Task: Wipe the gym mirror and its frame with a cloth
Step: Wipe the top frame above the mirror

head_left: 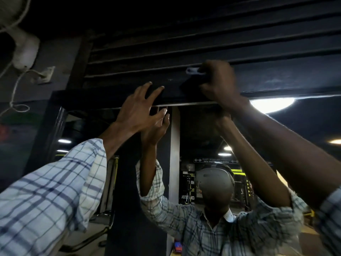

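With my left hand (137, 109) spread flat on the frame (92, 98), my right hand (219, 80), clutching the cloth (190, 85), could snag the white clip (192, 70).

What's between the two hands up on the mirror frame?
Head view: only bare black frame, up to the dark cloth that the right hand grips.

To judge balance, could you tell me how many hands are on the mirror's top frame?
2. The left hand lies spread on the frame, left; the right hand grips a dark cloth against it, further right.
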### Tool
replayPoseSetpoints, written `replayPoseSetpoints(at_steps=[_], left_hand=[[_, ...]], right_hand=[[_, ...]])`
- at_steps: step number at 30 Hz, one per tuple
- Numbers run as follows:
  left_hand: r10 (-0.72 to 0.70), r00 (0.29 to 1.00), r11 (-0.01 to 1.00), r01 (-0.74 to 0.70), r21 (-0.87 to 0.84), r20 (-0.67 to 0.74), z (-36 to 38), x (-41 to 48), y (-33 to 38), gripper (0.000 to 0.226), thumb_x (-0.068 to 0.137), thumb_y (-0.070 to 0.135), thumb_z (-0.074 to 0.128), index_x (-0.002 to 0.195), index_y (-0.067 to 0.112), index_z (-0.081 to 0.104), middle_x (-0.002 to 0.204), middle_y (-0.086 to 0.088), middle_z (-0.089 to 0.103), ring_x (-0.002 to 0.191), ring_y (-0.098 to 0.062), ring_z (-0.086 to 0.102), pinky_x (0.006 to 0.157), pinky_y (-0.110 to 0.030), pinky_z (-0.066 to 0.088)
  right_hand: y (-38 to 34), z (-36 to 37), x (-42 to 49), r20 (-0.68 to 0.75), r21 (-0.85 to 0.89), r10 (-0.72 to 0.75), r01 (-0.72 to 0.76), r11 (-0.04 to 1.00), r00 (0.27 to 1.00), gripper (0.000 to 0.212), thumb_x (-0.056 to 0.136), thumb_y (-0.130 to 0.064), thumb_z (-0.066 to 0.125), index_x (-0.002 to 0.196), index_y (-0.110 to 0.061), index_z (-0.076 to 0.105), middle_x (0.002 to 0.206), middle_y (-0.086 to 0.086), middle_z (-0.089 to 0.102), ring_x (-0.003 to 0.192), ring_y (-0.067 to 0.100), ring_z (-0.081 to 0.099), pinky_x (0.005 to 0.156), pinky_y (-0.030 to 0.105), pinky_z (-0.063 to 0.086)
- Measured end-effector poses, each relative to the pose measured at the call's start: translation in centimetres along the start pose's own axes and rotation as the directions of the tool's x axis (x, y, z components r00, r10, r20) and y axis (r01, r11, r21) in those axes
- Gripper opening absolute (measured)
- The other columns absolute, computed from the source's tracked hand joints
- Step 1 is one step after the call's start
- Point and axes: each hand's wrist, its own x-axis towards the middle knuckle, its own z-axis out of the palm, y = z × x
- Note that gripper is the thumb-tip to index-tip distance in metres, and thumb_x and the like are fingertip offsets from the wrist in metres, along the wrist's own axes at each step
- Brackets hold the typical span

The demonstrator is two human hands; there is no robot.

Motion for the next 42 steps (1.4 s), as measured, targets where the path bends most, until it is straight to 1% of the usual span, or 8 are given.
replayPoseSetpoints(at_steps=[6, 12, 16, 22, 27, 32, 37, 42], left_hand=[[-0.037, 0.999, 0.999, 0.036, -0.029, -0.005, 0.5, -0.3, -4.2, 0.078, 0.099, 0.060, 0.053, 0.164, 0.033, 0.019, 0.171, -0.011, 0.015, 0.156, -0.030, 0.019, 0.117, -0.053, 0.037], [-0.068, 0.997, 0.997, 0.067, -0.024, -0.043, 0.1, -0.3, -7.0, 0.069, 0.103, 0.050, 0.052, 0.163, 0.028, 0.025, 0.168, -0.012, 0.021, 0.153, -0.031, 0.025, 0.114, -0.052, 0.039], [-0.072, 0.997, 0.997, 0.070, -0.040, -0.038, 0.1, -0.4, -10.1, 0.067, 0.102, 0.044, 0.056, 0.161, 0.026, 0.029, 0.166, -0.012, 0.026, 0.150, -0.031, 0.030, 0.111, -0.052, 0.043], [-0.030, 0.999, 0.999, 0.030, -0.027, -0.026, -0.1, -1.1, -14.5, 0.065, 0.102, 0.045, 0.056, 0.159, 0.025, 0.032, 0.164, -0.013, 0.028, 0.147, -0.033, 0.034, 0.111, -0.051, 0.043], [-0.054, 0.999, 0.998, 0.054, -0.041, 0.004, -0.5, -1.5, -19.5, 0.065, 0.103, 0.046, 0.055, 0.159, 0.023, 0.032, 0.162, -0.014, 0.030, 0.145, -0.034, 0.035, 0.110, -0.051, 0.042], [-0.042, 0.999, 0.998, 0.043, -0.049, 0.020, -1.0, -2.2, -23.9, 0.067, 0.101, 0.049, 0.056, 0.158, 0.022, 0.034, 0.158, -0.015, 0.035, 0.143, -0.035, 0.038, 0.109, -0.052, 0.042], [-0.041, 0.999, 0.998, 0.042, -0.047, 0.022, -0.5, -3.0, -27.1, 0.066, 0.101, 0.048, 0.057, 0.157, 0.021, 0.035, 0.158, -0.015, 0.036, 0.142, -0.036, 0.039, 0.107, -0.053, 0.042], [-0.072, 0.997, 0.996, 0.073, -0.044, 0.020, -0.8, -3.5, -30.0, 0.066, 0.099, 0.050, 0.060, 0.154, 0.021, 0.039, 0.155, -0.015, 0.039, 0.141, -0.038, 0.038, 0.107, -0.054, 0.041]], right_hand=[[-3.6, 2.6, 0.6, 0.240, 0.024, -0.132, 0.130, 0.991, 0.962, 0.026, 0.080, -0.014, 0.077, 0.106, -0.013, 0.074, 0.098, 0.006, 0.072, 0.093, 0.026, 0.069, 0.070, 0.023, 0.045], [-5.1, 4.5, 1.3, -0.025, 0.012, -0.019, 0.019, 1.000, 1.000, 0.032, 0.078, -0.018, 0.069, 0.109, -0.008, 0.072, 0.107, 0.013, 0.072, 0.099, 0.031, 0.068, 0.076, 0.035, 0.051], [-7.7, 6.7, 1.3, 0.270, 0.047, -0.156, 0.149, 0.988, 0.950, 0.028, 0.080, -0.018, 0.074, 0.108, -0.014, 0.074, 0.109, 0.006, 0.075, 0.097, 0.018, 0.070, 0.080, 0.039, 0.057], [-10.4, 9.9, 2.4, -0.081, -0.056, 0.063, -0.068, 0.996, 0.995, 0.030, 0.085, -0.013, 0.076, 0.114, -0.012, 0.070, 0.115, 0.010, 0.070, 0.103, 0.023, 0.065, 0.077, 0.031, 0.049], [-14.3, 13.6, 2.9, 0.320, 0.036, -0.120, 0.115, 0.993, 0.940, 0.033, 0.088, -0.011, 0.075, 0.120, -0.016, 0.068, 0.121, 0.004, 0.068, 0.110, 0.015, 0.065, 0.091, 0.039, 0.058], [-16.5, 15.6, 3.5, -0.049, -0.017, 0.072, -0.073, 0.997, 0.996, 0.034, 0.083, -0.012, 0.074, 0.116, -0.010, 0.069, 0.115, 0.010, 0.071, 0.108, 0.025, 0.067, 0.084, 0.029, 0.049], [-20.9, 18.8, 3.0, 0.303, 0.027, -0.101, 0.097, 0.995, 0.948, 0.036, 0.083, -0.006, 0.077, 0.118, -0.010, 0.070, 0.115, 0.010, 0.071, 0.105, 0.026, 0.068, 0.087, 0.043, 0.058], [-22.5, 20.8, 3.9, -0.061, 0.023, 0.074, -0.073, 0.997, 0.995, 0.035, 0.082, -0.009, 0.072, 0.117, -0.006, 0.068, 0.116, 0.013, 0.070, 0.106, 0.029, 0.067, 0.083, 0.030, 0.049]])
